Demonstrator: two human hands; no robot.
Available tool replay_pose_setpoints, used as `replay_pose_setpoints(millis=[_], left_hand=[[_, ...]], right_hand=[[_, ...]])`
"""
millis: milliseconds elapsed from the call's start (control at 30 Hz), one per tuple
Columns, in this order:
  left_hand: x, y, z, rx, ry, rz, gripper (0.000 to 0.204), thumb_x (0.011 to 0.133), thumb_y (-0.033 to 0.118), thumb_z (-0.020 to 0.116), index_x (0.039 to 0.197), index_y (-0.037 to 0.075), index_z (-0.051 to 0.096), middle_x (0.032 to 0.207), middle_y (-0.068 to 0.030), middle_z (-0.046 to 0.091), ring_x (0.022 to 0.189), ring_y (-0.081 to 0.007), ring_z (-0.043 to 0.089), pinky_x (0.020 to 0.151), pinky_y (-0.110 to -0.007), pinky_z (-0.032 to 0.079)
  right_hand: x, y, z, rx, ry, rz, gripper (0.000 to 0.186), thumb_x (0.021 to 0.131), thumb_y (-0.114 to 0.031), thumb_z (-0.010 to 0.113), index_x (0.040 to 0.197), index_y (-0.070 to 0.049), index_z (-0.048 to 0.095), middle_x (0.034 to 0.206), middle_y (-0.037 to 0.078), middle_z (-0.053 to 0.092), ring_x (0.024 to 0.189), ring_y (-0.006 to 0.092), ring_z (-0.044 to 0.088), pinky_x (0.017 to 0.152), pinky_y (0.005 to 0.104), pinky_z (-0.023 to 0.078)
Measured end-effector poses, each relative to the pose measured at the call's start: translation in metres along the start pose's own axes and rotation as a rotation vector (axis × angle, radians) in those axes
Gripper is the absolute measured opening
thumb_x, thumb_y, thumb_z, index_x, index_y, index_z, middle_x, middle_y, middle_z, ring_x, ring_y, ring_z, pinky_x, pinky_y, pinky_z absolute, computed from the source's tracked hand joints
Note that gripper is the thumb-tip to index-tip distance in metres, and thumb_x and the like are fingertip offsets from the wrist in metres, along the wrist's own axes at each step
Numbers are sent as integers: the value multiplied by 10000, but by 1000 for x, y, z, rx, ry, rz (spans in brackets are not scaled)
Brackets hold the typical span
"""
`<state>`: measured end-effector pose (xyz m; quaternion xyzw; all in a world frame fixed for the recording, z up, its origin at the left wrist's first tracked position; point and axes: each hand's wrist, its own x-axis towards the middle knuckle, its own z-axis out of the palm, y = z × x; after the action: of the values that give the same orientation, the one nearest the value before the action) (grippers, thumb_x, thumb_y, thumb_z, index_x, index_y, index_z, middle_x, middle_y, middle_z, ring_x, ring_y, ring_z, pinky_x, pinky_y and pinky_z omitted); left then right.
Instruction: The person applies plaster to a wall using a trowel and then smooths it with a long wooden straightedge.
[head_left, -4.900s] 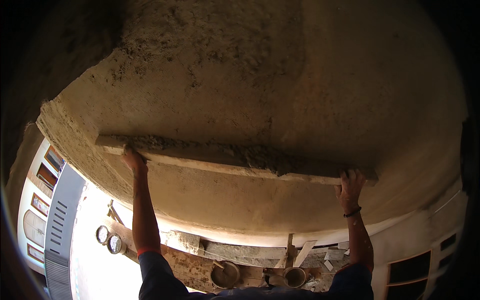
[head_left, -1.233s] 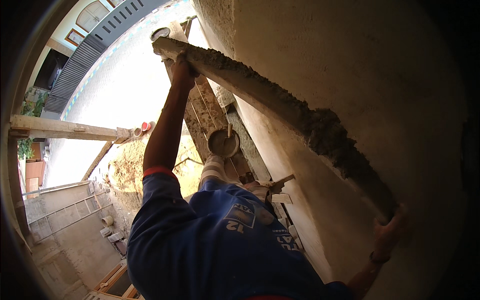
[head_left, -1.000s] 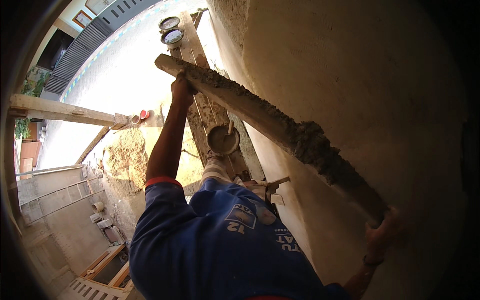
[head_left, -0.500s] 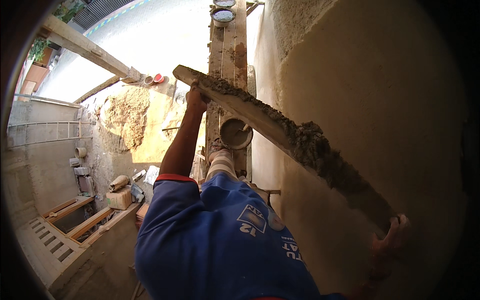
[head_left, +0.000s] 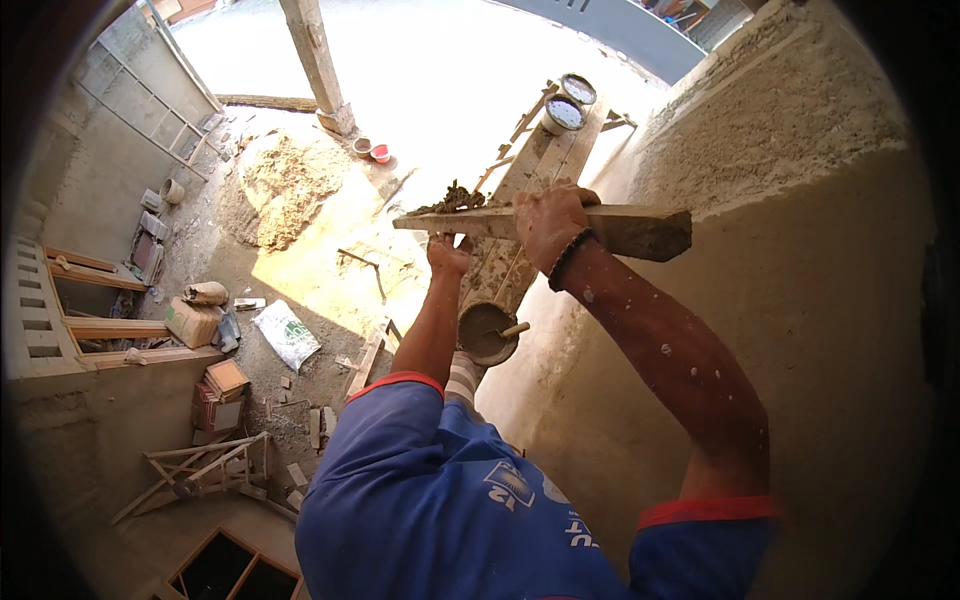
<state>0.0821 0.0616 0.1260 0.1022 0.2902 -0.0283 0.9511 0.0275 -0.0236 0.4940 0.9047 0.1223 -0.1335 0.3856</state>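
Note:
A long wooden screed board (head_left: pixel 640 228) spans in front of me, with a clump of wet mortar (head_left: pixel 455 199) on its left part. Fingers of my left hand (head_left: pixel 449 256) hold the board from below, near its left end. Over its top wraps my right hand (head_left: pixel 552 222), closed around the middle; a dark bracelet circles that wrist. Beneath the hands, a round bucket of mortar (head_left: pixel 485 345) rests on the scaffold planks (head_left: pixel 540 185), a light tool handle (head_left: pixel 515 329) sticking out over its rim.
On my right rises a wall (head_left: pixel 800 300), smooth below and rough higher up. Two pails (head_left: pixel 563 115) stand at the planks' far end. Down on the left lie a sand heap (head_left: pixel 280 190), a white sack (head_left: pixel 287 334), window frames (head_left: pixel 125 330) and a wooden trestle (head_left: pixel 205 470).
The board has swung from its slant along the wall to nearly level ahead of me. My right hand has moved from its far end to its middle; much less mortar shows on it.

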Motion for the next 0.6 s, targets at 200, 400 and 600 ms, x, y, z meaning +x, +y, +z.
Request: replay_pose_setpoints(millis=[200, 400, 600], left_hand=[[-11, -28, 1, -144, 256, -98, 373, 920, 473, 374, 1082, 170, 518, 1066, -25, 511, 945, -213, 483, 751, -406, 406], [-8, -59, -47, -167, 257, -185, 329, 917, 399, 438, 1059, 118, 532, 1059, -75, 564, 936, -253, 559, 819, -452, 469], [-80, -99, -32, 164, 477, -497, 291, 850, 292, 587, 1005, 47, 567, 974, -160, 612, 888, -320, 608, 801, -532, 508]], right_hand=[[15, -1, 3, 162, -160, -32, 326, 810, -160, 580, 1121, -74, 538, 953, 122, 679, 872, 286, 666, 697, 551, 513], [-130, 71, 8, 62, -28, -94, 341, 748, -158, 676, 978, -80, 437, 857, 140, 554, 822, 283, 599, 712, 367, 497], [-302, 116, -7, 194, -501, 262, 593, 638, -125, 777, 1118, -57, 435, 1068, 171, 477, 1006, 314, 518, 844, 420, 453]])
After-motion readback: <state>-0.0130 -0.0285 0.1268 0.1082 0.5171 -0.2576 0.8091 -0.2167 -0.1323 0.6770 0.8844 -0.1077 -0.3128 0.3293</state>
